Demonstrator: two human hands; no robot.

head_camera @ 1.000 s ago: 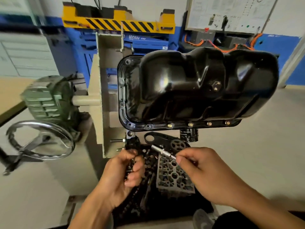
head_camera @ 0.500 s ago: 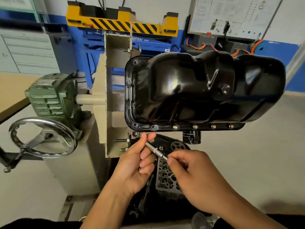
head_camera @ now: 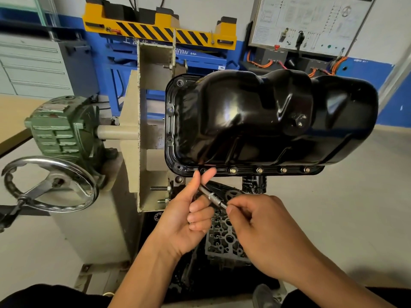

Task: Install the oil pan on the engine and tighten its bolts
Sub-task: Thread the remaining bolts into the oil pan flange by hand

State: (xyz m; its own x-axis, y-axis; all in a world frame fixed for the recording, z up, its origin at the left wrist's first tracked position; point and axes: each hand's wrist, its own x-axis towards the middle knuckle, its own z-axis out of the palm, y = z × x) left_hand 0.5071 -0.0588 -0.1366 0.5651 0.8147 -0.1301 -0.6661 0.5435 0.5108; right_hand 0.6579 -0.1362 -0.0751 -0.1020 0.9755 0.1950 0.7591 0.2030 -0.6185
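Note:
The glossy black oil pan (head_camera: 255,121) sits on the engine held in the stand, its flange facing me. Several brass-coloured bolts (head_camera: 259,170) stand in the lower flange edge; the holes left of them show no bolt heads. My left hand (head_camera: 184,221) is raised to the flange's lower left, thumb and forefinger pinched together at a hole, apparently on a small bolt hidden by the fingertips. My right hand (head_camera: 264,232) grips a slim silver socket driver (head_camera: 211,196), whose tip points up-left behind my left fingers.
A black oil filter (head_camera: 254,184) hangs just under the flange. The beige engine stand (head_camera: 153,130), green gearbox (head_camera: 62,127) and chrome handwheel (head_camera: 51,185) are to the left. A grey metal engine part (head_camera: 222,238) lies in the dark tray below my hands.
My left hand rose from the parts tray to the pan flange, its thumb and forefinger now together at a hole. My right hand and the driver followed slightly upward.

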